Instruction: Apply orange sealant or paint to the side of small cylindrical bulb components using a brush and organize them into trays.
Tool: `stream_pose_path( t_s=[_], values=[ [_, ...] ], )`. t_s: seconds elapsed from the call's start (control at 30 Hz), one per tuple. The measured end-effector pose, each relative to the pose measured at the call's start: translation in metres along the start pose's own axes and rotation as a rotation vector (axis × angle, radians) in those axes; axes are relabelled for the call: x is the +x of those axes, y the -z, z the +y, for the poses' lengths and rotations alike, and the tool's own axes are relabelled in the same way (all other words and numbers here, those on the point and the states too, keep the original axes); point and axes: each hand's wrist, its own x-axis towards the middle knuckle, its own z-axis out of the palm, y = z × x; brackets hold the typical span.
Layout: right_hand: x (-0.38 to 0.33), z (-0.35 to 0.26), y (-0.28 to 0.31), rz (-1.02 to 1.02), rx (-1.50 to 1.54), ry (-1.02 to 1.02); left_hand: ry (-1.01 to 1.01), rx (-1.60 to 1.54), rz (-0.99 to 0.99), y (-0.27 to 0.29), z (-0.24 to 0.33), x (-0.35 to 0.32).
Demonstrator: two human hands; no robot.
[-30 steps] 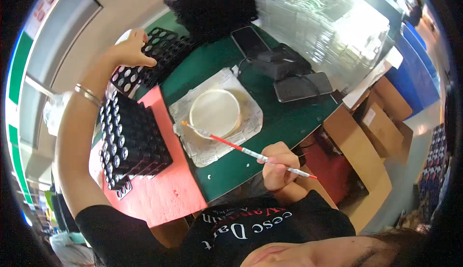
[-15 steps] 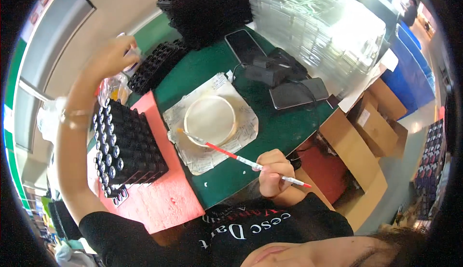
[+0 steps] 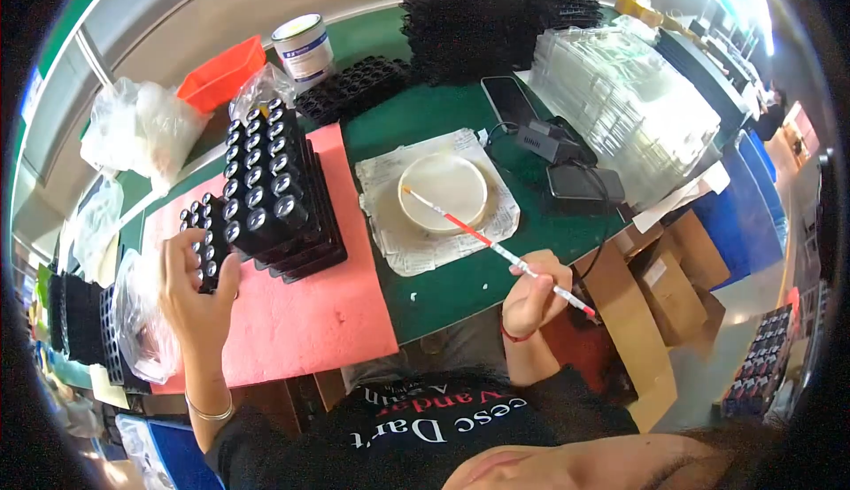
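Observation:
In my right hand (image 3: 538, 291) a thin brush (image 3: 482, 239) with a red and white handle is pinched. Its tip lies over the far left part of a round white dish (image 3: 474, 187), which stands on a creased printed paper sheet (image 3: 398, 255). My left hand (image 3: 197, 288) has its thumb and fingers curled about the near end of a low black tray (image 3: 209, 240) holding small black cylinders with shiny tops. Right beside it stands a taller stack of black trays (image 3: 310, 238) filled with similar cylinders. Both rest on a pink foam mat (image 3: 310, 331).
A white can (image 3: 304, 50), an orange-red bin (image 3: 223, 74) and plastic bags (image 3: 146, 127) stand at the far left. Black trays (image 3: 460, 34) are piled at the back. Toward the right are a phone (image 3: 509, 100), black devices (image 3: 567, 149), stacked clear trays (image 3: 620, 92) and cardboard boxes (image 3: 677, 286).
My left hand has come back from the far left, by the can, to the low black tray. The brush stays in my right hand, its tip at the dish. The view has shifted.

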Motion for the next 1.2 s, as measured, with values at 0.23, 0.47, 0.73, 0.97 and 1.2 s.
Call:
stream_pose_path(
  t_s=[0.23, 0.47, 0.73, 0.97, 1.2],
  values=[
    [0.006, -0.006, 0.004, 0.018, -0.005, -0.209, -0.202, -0.092, -0.045, -0.016, -0.014, 0.01],
    [0.024, -0.029, 0.009, -0.087, -0.119, -0.114, -0.276, -0.213, -0.007, -0.021, -0.024, 0.013],
    [0.044, -0.033, 0.005, -0.274, -0.285, -0.093, -0.981, -0.334, -0.198, -0.052, -0.016, -0.032],
    [0.065, -0.036, -0.016, -0.448, -0.385, -0.029, -0.768, -0.5, -0.414, -0.072, -0.037, -0.039],
    [0.078, -0.023, -0.029, -0.354, -0.537, -0.023, -0.634, -0.581, -0.541, -0.074, -0.046, -0.041]
  ],
)
